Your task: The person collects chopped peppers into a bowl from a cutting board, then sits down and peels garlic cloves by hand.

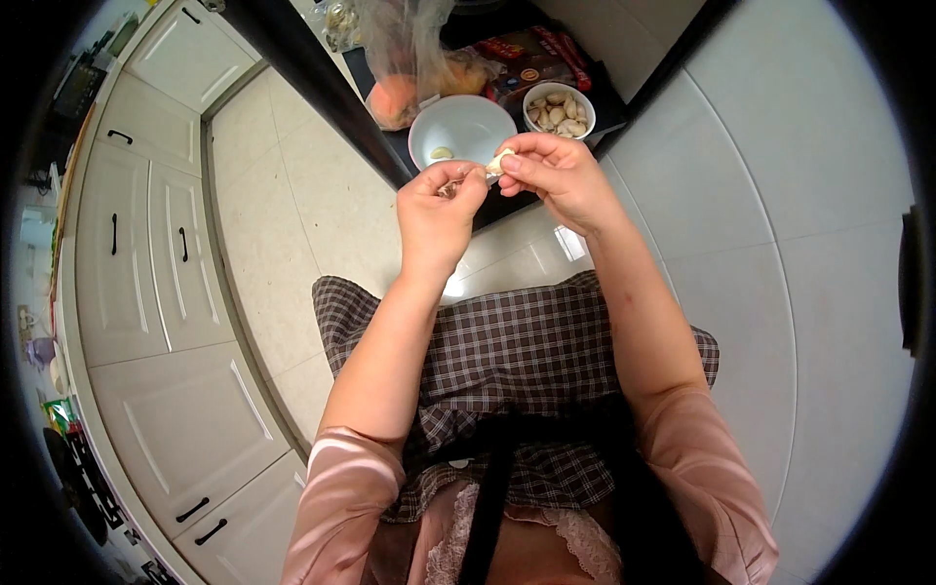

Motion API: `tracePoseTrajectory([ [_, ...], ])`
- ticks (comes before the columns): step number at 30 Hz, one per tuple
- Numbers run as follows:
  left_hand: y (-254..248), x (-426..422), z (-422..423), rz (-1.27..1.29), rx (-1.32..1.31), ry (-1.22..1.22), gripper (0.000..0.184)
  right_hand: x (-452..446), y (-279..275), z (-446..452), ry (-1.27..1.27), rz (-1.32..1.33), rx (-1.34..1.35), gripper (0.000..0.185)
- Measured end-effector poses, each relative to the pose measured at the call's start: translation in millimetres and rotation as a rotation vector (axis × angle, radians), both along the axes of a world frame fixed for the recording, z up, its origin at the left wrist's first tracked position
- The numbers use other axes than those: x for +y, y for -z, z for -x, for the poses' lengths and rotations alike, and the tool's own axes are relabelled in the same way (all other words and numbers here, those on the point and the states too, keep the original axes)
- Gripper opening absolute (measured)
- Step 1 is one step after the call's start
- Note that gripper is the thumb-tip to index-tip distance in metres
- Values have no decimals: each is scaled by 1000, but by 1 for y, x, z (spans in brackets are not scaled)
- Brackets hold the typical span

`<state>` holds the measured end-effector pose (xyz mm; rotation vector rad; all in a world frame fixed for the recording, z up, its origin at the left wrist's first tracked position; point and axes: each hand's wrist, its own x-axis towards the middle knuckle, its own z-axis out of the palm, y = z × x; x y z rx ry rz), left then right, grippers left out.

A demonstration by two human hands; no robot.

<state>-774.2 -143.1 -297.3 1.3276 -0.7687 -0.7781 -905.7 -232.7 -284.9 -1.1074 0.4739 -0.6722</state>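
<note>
Legible text: none found in head view. Dark package, on black shelf: red printing across face, apparently lettering; characters too small and blurred to make out, brand cannot be determined. Same package: small round orange emblem, detail unresolved; red band along right side, wording, if any, indistinct. Green packet, far left edge of view: coloured print visible, distorted by lens, content not readable.
</note>
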Motion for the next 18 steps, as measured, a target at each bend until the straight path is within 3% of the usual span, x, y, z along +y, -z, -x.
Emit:
tracePoseTrajectory([
  [11,-10,2,-4,-61,378,93,11,5,-6,-2,-56,46,15,22],
  [13,-6,3,-1,-7,60,35,13,7,-5,-4,-33,-2,22,23],
  [18,-2,2,0,18,-23,40,14,9,-2,-6,-13,30,73,22],
])
